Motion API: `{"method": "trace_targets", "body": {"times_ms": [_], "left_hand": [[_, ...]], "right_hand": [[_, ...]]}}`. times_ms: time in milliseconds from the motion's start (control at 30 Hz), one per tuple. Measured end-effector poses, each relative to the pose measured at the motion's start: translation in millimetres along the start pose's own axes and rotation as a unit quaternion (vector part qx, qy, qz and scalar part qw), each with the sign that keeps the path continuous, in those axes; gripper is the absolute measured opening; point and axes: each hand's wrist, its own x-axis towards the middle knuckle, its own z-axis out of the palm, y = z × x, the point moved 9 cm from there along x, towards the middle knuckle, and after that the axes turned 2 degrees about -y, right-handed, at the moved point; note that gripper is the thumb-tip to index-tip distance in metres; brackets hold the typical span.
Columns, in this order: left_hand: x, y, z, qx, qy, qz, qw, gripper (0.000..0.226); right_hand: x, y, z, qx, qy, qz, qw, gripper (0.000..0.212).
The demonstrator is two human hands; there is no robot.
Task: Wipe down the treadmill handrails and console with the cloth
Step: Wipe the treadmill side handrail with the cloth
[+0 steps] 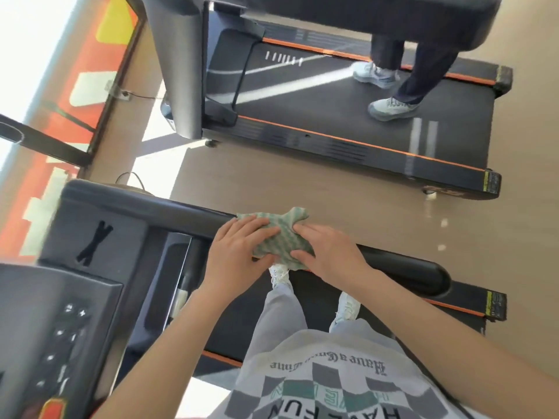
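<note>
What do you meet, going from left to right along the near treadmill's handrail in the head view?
console → left hand → cloth → right hand → bare handrail end

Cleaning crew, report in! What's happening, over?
Left hand and right hand both grip green-and-white checked cloth. Cloth draped over black treadmill handrail. Nothing else sits on rail.

Checked cloth [282, 237] lies draped over black handrail [181, 212].
</note>
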Motion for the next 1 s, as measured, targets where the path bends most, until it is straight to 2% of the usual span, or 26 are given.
{"method": "trace_targets", "body": {"times_ms": [433, 667, 867, 933, 1000], "left_hand": [[-5, -130, -56, 0.042, -0.042, -0.057, 0.997, 0.054], [-5, -182, -79, 0.059, -0.029, -0.091, 0.994, 0.053], [3, -217, -93, 0.088, -0.054, -0.105, 0.989, 0.055], [7, -226, -100, 0.089, -0.049, -0.1, 0.99, 0.055], [13, -235, -104, 0.062, -0.052, -0.098, 0.992, 0.05]], "right_hand": [[95, -99, 36, 0.006, -0.098, -0.039, 0.994, 0.056], [137, -122, 52, 0.055, -0.162, -0.033, 0.985, 0.062], [166, -136, 68, 0.073, -0.211, -0.025, 0.974, 0.062], [176, -144, 72, 0.093, -0.215, -0.029, 0.972, 0.06], [188, -148, 69, 0.135, -0.197, -0.03, 0.971, 0.048]]}}
